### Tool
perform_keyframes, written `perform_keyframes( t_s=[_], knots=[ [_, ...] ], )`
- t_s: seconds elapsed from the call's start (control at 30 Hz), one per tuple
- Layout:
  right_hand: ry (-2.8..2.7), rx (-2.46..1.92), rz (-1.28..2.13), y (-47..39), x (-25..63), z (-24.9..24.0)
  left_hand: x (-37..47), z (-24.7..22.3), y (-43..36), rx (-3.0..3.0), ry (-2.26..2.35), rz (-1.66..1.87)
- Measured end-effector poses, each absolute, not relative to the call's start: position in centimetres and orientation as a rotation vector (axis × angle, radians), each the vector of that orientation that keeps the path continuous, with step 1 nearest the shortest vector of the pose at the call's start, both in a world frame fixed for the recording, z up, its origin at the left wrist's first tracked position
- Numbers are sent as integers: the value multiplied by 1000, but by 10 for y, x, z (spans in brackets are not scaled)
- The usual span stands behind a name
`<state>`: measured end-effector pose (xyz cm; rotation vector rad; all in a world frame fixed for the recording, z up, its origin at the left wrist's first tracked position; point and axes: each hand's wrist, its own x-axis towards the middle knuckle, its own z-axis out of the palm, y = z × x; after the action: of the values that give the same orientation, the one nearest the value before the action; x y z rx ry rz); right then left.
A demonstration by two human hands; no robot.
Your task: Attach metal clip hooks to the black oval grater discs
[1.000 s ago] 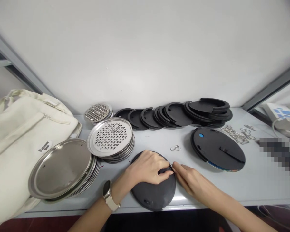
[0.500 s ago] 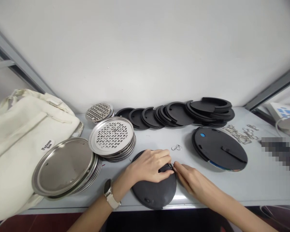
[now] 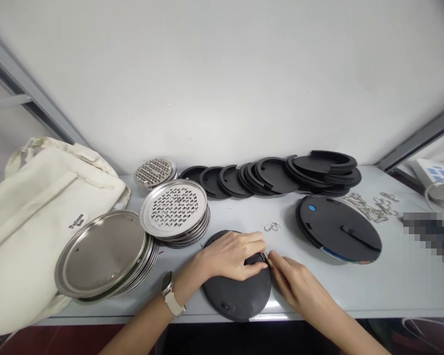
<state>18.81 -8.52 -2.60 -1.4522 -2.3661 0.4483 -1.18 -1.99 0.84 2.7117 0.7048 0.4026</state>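
Your L hand (image 3: 232, 254) is lying palm-down on the black round plastic-looking disc (image 3: 239, 298), which is resting on the light grey tabletop (image 3: 392, 288) near its front edge. L fingers are curling, w/ a narrow gap b/w thumb & forefinger near the disc's R side; can't tell if they're gripping any part. Your R hand (image 3: 289, 278), fingers close together, is pinching what's prob. a small shiny metal wire clip (image 3: 265, 255) at that rim; most of it's hidden. Handling, by looks: disc is prob. light & stiff, maybe a bit slippery on its smooth face, so bracing the rim w/ a flat palm on top suits it. Clip's likely springy, tiny, easy to drop; best pinching its outer end. Some looped silvery wire pieces (image 3: 272, 227) are lying just beyond, apart from the disc.
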Motion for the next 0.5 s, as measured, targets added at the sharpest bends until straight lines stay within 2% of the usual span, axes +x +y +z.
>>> perform_keyframes(
  t_s=[0.2, 0.5],
  knots=[
    [-2368, -1434, 252, -90, 184, -31, -12, 7, -19, 2689, 652, 398],
    [-2305, -1396, 174, -95, 182, -35, -13, 8, -18, 2666, 607, 415]
  ],
)
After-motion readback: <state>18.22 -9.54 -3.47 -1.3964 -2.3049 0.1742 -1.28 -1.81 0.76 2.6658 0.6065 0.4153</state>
